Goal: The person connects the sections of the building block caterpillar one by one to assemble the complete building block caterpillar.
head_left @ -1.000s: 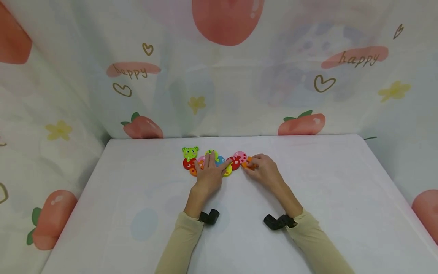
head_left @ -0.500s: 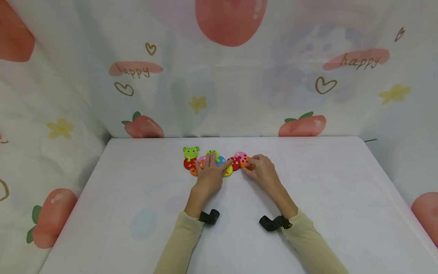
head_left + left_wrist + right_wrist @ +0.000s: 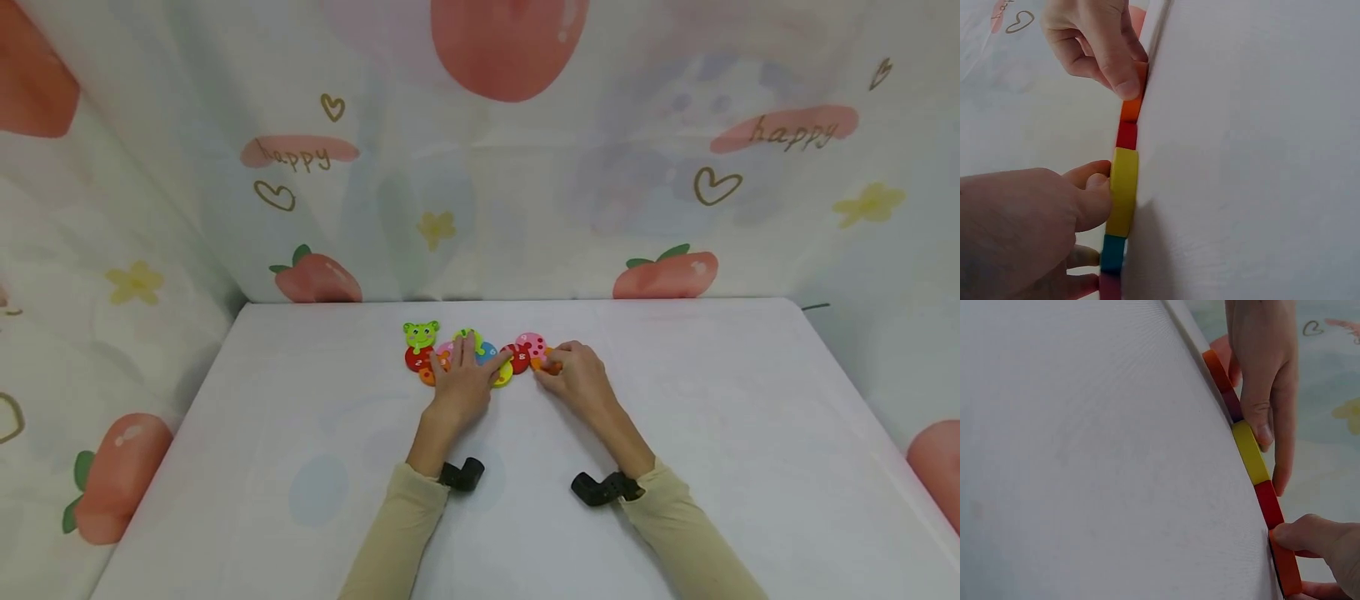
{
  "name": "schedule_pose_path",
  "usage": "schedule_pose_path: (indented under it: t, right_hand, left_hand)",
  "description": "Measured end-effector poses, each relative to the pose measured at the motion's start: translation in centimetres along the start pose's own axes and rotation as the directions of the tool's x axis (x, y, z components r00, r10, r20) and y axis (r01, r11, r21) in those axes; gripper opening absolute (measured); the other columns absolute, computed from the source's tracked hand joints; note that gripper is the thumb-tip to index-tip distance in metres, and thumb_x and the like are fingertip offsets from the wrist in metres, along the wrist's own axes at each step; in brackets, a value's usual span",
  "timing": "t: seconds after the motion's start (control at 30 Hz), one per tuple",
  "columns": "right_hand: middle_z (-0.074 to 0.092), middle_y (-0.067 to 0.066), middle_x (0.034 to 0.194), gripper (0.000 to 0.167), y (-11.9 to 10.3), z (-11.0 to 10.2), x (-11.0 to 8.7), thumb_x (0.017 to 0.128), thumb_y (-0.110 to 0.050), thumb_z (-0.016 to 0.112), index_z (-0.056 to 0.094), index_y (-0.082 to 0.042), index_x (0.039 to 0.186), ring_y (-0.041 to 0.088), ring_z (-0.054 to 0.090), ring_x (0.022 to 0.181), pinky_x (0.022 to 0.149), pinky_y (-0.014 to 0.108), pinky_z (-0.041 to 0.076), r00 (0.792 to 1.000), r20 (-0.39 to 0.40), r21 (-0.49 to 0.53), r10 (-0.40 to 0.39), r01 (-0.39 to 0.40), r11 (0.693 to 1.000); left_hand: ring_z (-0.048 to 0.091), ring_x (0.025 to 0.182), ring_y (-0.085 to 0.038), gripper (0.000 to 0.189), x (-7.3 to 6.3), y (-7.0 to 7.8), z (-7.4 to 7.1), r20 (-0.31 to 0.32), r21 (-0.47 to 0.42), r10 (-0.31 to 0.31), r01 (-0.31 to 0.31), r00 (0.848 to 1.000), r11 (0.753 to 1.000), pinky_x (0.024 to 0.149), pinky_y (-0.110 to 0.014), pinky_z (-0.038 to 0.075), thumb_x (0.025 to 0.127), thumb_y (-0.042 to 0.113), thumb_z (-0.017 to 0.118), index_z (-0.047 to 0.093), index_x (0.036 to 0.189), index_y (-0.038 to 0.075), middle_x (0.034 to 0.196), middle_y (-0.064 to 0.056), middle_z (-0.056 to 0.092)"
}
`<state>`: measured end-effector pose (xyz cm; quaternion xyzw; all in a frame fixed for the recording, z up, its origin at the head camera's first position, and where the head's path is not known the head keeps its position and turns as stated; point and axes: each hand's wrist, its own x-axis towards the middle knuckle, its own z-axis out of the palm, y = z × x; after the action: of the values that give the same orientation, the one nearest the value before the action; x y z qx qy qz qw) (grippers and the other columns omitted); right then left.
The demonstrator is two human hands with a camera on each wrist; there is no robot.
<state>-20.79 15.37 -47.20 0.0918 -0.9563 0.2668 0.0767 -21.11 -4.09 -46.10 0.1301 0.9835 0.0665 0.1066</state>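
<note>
A caterpillar-shaped puzzle of colourful numbered pieces lies flat near the table's far edge, with a green smiling head piece [image 3: 421,335] at its left end. My left hand [image 3: 461,390] rests on the middle of the puzzle with its fingers spread, hiding part of several pieces. Its thumb is by the yellow piece [image 3: 1124,190]. At the right end, my right hand [image 3: 581,379] pinches the orange puzzle piece [image 3: 1284,562] between thumb and fingers. That piece sits against the red piece [image 3: 516,358] and the pink piece [image 3: 532,345].
The white-covered table [image 3: 525,533] ends just behind the puzzle, at a patterned cloth backdrop [image 3: 510,217]. Another cloth wall [image 3: 90,333] stands at the left. Each wrist carries a black camera mount, such as the right mount [image 3: 600,489].
My right wrist and forearm have shifted slightly to the left, while the fingers stay on the orange puzzle piece. The left hand keeps its place on the puzzle.
</note>
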Motion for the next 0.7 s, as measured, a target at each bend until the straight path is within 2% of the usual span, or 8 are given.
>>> schedule_pose_path:
  t: [0.1, 0.2, 0.27, 0.33, 0.4, 0.47, 0.53, 0.7]
  right_hand:
    - [0.067, 0.019, 0.100, 0.022, 0.1, -0.2, 0.0, 0.080, -0.020, 0.080, 0.075, -0.001, 0.092, 0.032, 0.059, 0.097, 0.082, 0.045, 0.054, 1.000, 0.013, 0.004, 0.010, -0.010, 1.000]
    - [0.066, 0.018, 0.101, 0.022, 0.6, -0.6, 0.1, 0.081, -0.019, 0.079, 0.075, -0.002, 0.093, 0.033, 0.058, 0.099, 0.085, 0.046, 0.054, 0.999, 0.039, 0.014, 0.033, -0.033, 0.999]
    - [0.065, 0.019, 0.103, 0.021, 1.0, -1.1, 0.2, 0.082, -0.018, 0.078, 0.074, -0.001, 0.094, 0.034, 0.057, 0.101, 0.087, 0.046, 0.053, 0.997, 0.047, 0.019, 0.057, -0.058, 0.998]
    - [0.064, 0.020, 0.108, 0.022, 1.6, -1.5, 0.3, 0.082, -0.016, 0.077, 0.073, 0.000, 0.096, 0.035, 0.056, 0.104, 0.090, 0.048, 0.053, 0.996, 0.042, 0.021, 0.080, -0.080, 0.997]
    - [0.063, 0.022, 0.111, 0.023, 2.1, -1.8, 0.3, 0.082, -0.014, 0.075, 0.072, 0.002, 0.098, 0.037, 0.055, 0.107, 0.093, 0.050, 0.052, 0.994, 0.036, 0.028, 0.101, -0.102, 0.994]
    - [0.062, 0.023, 0.114, 0.023, 2.6, -2.0, 0.3, 0.082, -0.013, 0.074, 0.071, 0.002, 0.099, 0.038, 0.055, 0.108, 0.094, 0.050, 0.052, 0.992, 0.034, 0.030, 0.118, -0.119, 0.992]
    - [0.061, 0.024, 0.112, 0.023, 2.9, -2.2, 0.3, 0.082, -0.013, 0.073, 0.070, 0.002, 0.098, 0.038, 0.055, 0.107, 0.093, 0.050, 0.052, 0.991, 0.038, 0.031, 0.125, -0.127, 0.991]
    - [0.060, 0.021, 0.100, 0.018, 3.1, -2.2, 0.3, 0.079, -0.011, 0.073, 0.068, 0.002, 0.091, 0.034, 0.054, 0.097, 0.084, 0.047, 0.053, 0.993, 0.026, 0.019, 0.118, -0.118, 0.993]
  left_hand:
    - [0.020, 0.150, -0.034, 0.053, -0.1, -0.9, -0.5, -0.022, -0.013, 0.032, -0.033, 0.999, 0.999, 0.114, -0.067, 0.022, 0.099, 0.031, 0.052, 0.034, 0.148, 0.043, 0.162, -0.013, 0.021]
    - [0.028, 0.148, -0.029, 0.051, -0.3, -2.8, -1.3, -0.079, -0.090, 0.043, -0.050, 0.996, 0.995, 0.116, -0.057, 0.030, 0.098, 0.020, 0.055, 0.044, 0.145, 0.035, 0.159, -0.008, 0.030]
    - [0.028, 0.148, -0.026, 0.051, -0.6, -4.3, -1.8, -0.102, -0.138, 0.026, -0.040, 0.994, 0.990, 0.118, -0.049, 0.029, 0.097, 0.014, 0.057, 0.047, 0.144, 0.030, 0.158, -0.005, 0.032]
    - [0.023, 0.150, -0.023, 0.050, -0.8, -5.6, -2.1, -0.090, -0.175, 0.018, -0.033, 0.996, 0.984, 0.120, -0.045, 0.026, 0.098, 0.013, 0.055, 0.046, 0.145, 0.025, 0.160, -0.004, 0.029]
    - [0.019, 0.152, -0.023, 0.051, -0.9, -6.5, -2.2, -0.050, -0.202, 0.033, -0.043, 0.998, 0.979, 0.121, -0.044, 0.024, 0.099, 0.016, 0.054, 0.042, 0.148, 0.022, 0.162, -0.004, 0.024]
    - [0.017, 0.152, -0.022, 0.053, -0.9, -7.0, -2.3, -0.006, -0.252, 0.054, -0.054, 0.999, 0.966, 0.121, -0.045, 0.025, 0.099, 0.024, 0.054, 0.039, 0.149, 0.021, 0.163, -0.003, 0.020]
    - [0.019, 0.152, -0.024, 0.057, -0.9, -7.2, -2.2, 0.009, -0.296, 0.071, -0.066, 0.997, 0.953, 0.120, -0.047, 0.027, 0.097, 0.028, 0.059, 0.038, 0.150, 0.021, 0.163, -0.003, 0.021]
    - [0.026, 0.149, -0.025, 0.066, -1.0, -6.7, -2.1, -0.024, -0.306, 0.046, -0.051, 0.999, 0.951, 0.118, -0.047, 0.031, 0.090, 0.032, 0.067, 0.041, 0.148, 0.021, 0.161, -0.004, 0.028]
